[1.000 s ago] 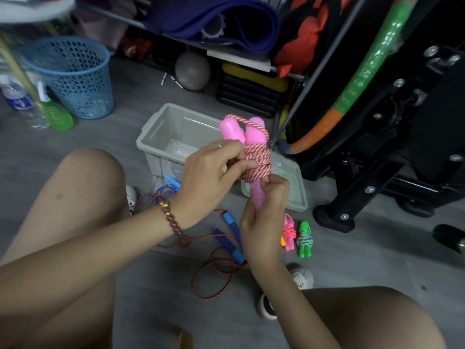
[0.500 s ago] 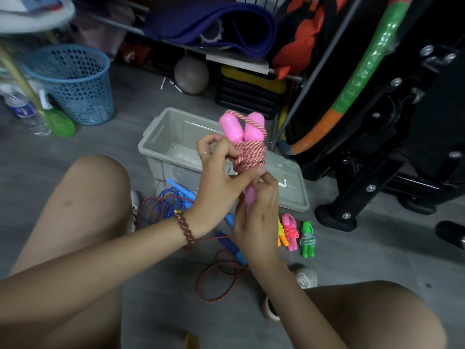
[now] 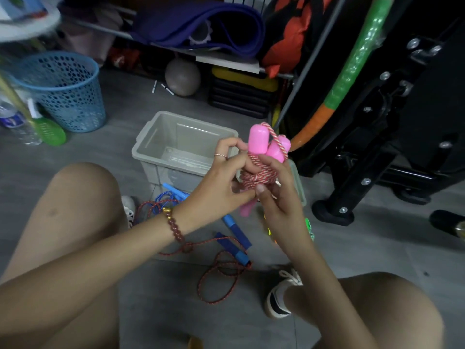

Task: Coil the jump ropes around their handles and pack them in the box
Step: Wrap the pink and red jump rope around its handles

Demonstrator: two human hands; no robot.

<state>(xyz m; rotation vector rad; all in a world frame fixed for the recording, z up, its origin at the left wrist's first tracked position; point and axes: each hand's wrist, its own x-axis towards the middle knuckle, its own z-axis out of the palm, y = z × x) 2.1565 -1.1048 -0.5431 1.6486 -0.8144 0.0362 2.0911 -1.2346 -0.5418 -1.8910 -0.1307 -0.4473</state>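
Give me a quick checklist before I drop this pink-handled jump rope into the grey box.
1. The red-and-white braided rope is wound round the pink plastic handles: ok.
2. Rope's loose end is tucked in: cannot tell, fingers cover it.
3. Both the left hand and the right hand grip the bundle: ok.
4. The grey plastic box is open, lid off: ok.
5. The blue-handled jump rope on the floor is coiled: not ok, it lies loose.
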